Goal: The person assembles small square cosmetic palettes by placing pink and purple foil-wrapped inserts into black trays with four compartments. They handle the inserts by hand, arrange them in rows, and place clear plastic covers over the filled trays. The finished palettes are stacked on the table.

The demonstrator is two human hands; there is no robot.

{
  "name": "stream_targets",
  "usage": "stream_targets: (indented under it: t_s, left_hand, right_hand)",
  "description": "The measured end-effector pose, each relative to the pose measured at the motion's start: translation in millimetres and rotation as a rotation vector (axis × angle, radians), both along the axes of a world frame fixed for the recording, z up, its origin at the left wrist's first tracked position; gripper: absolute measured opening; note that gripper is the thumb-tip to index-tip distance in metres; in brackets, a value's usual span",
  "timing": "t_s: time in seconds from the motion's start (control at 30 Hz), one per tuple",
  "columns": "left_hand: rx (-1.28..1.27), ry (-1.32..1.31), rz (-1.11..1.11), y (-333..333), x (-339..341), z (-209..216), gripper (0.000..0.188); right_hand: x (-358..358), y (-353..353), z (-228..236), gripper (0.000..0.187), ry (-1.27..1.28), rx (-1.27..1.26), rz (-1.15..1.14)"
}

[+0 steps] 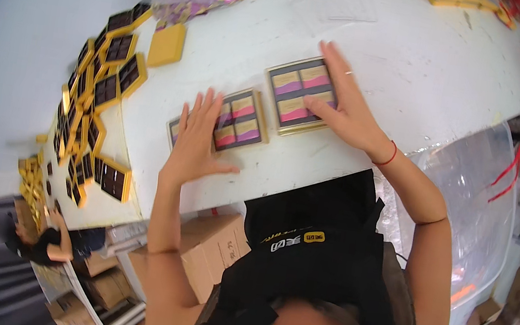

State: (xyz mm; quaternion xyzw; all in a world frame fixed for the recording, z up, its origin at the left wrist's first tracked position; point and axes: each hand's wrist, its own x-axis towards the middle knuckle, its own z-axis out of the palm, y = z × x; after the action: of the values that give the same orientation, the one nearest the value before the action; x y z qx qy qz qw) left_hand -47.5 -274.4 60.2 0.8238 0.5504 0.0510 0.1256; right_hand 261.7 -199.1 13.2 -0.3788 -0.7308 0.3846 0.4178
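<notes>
Black apron (318, 265) nearest my feed; my left hand (192, 142) lies over a gold-edged box (262, 120) of wrapped squares (242, 107), my right hand (353, 112) over a second box (305, 129) on the worktop (224, 43), fingers spread open.

Open lane over white tabletop (229, 50) between yellow box (166, 45) and right filled box (287, 84); dark trays (108, 91) as obstacles leftward.

So the clearest print is on the apron (308, 267), nearer the body than the left hand (196, 133) and right hand (348, 112), roughly between them: chunky white characters (286, 242), a yellow badge (314, 237) beside them, plus smaller yellowish lettering, all slanted. The carton (212, 256) below the left hand has dark marking, too blurry to make out. Can't read anything on the wrappers (239, 107) by both hands.
</notes>
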Motion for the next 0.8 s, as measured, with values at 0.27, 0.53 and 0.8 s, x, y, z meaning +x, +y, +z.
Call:
stream_targets:
  t_s: [0.27,0.53,0.8]
  left_hand:
    - [0.092,-0.365,0.044,42.2,-0.9,3.9,0.102]
    - [0.157,-0.257,-0.125,50.4,108.4,33.5,0.102]
    - [-0.032,0.105,0.179,12.5,-40.0,5.0,0.144]
  right_hand:
    - [-5.8,-9.9,11.7,0.07,0.389,-0.168,-0.116]
    - [-12.8,-28.2,-11.1,0.078,0.81,-0.417,0.042]
    - [-8.5,-33.5,-11.2,0.07,0.566,-0.329,-0.057]
